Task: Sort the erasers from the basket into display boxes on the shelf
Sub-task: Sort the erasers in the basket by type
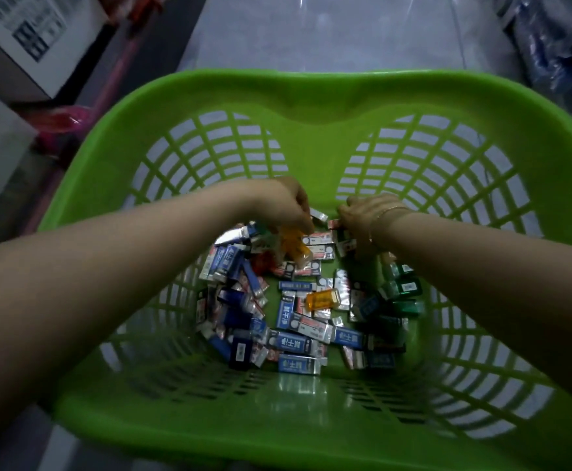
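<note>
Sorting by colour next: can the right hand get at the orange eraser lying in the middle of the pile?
Probably yes. The orange eraser lies on top of the pile, uncovered, and the right hand is already inside the green basket, just beyond it.

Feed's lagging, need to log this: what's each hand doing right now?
Left hand: fingers curled in the erasers; what it holds cannot be told.
Right hand: curled round a small eraser, holding it.

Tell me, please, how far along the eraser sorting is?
Early or midway; no display boxes are in view. Both the left hand and right hand are picking among erasers in the green basket, fingers curled. Dozens of erasers remain there.
</note>
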The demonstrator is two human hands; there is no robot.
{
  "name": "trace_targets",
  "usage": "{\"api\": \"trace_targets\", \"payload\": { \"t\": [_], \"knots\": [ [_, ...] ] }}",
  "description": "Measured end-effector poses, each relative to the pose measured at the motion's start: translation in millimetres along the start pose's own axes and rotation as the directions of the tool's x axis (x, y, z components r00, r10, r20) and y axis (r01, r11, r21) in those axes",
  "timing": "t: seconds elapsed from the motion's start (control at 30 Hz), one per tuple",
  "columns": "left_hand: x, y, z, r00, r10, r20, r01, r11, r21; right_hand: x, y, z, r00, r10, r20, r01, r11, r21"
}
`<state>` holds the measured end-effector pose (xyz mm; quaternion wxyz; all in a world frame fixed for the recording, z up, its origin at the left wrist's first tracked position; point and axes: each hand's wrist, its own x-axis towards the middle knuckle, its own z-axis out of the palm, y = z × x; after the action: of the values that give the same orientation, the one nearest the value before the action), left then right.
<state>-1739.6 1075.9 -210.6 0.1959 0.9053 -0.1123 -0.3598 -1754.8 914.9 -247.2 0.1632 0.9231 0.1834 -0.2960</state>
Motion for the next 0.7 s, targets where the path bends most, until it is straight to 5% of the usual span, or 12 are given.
{"api": "trace_targets", "payload": {
  "t": [0.13,0.3,0.5,0.7],
  "knots": [
    [-26,-8,-42,0.995,-0.086,0.050,0.096,0.967,-0.238,-7,8,-15,1.000,0.000,0.031,-0.003,0.996,0.092],
    [-63,-23,-65,0.967,-0.253,0.038,0.256,0.960,-0.118,-4,0,-56,0.995,0.026,0.093,-0.044,0.979,0.199],
    [-76,-26,-48,0.950,-0.280,0.141,0.288,0.957,-0.037,18,-47,-77,0.997,-0.063,-0.035,0.072,0.900,0.429],
    [-74,-31,-42,0.954,-0.225,0.200,0.199,0.969,0.144,25,-75,-66,0.918,-0.097,-0.384,0.292,0.822,0.489]
  ]
}}
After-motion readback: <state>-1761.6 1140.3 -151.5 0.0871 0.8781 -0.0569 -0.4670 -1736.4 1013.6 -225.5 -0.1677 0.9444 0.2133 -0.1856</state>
